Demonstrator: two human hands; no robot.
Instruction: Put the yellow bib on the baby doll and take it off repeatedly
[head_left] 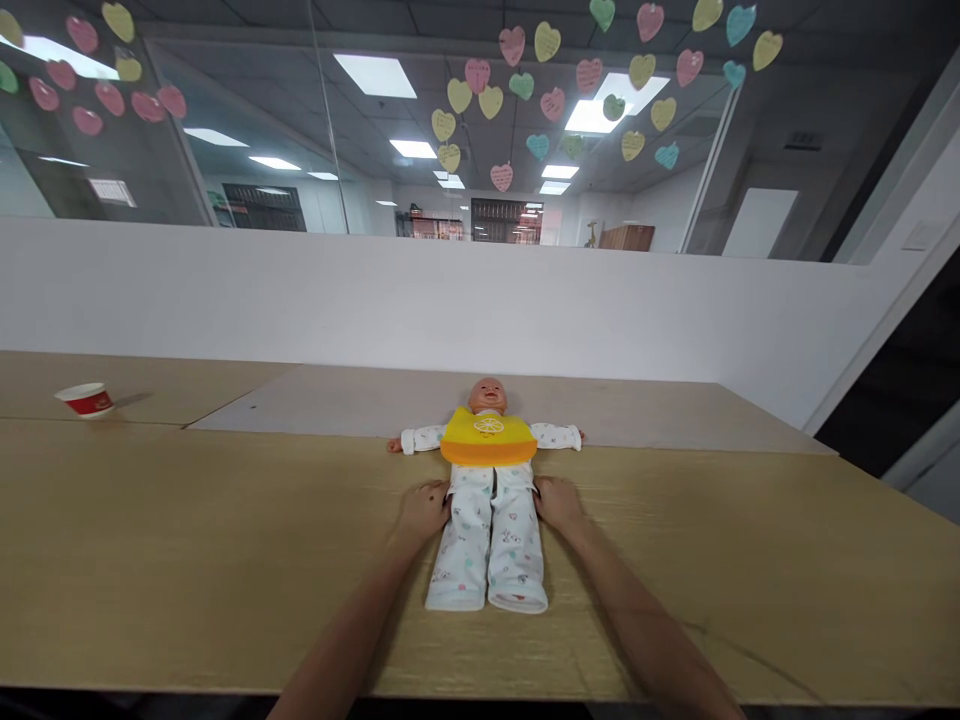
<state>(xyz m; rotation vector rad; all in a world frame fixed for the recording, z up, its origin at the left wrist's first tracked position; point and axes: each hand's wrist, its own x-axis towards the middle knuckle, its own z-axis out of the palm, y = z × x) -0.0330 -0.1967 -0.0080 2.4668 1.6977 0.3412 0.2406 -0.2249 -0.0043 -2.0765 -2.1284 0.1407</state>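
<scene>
A doll lies flat on its back in the middle of the frame, on a table. The left hand and right hand press in at its hips, one on each side. Both seem to grip the white pants. I think it is best to hold both sides the same and move gently. A cup sits far off, at middle left.
</scene>
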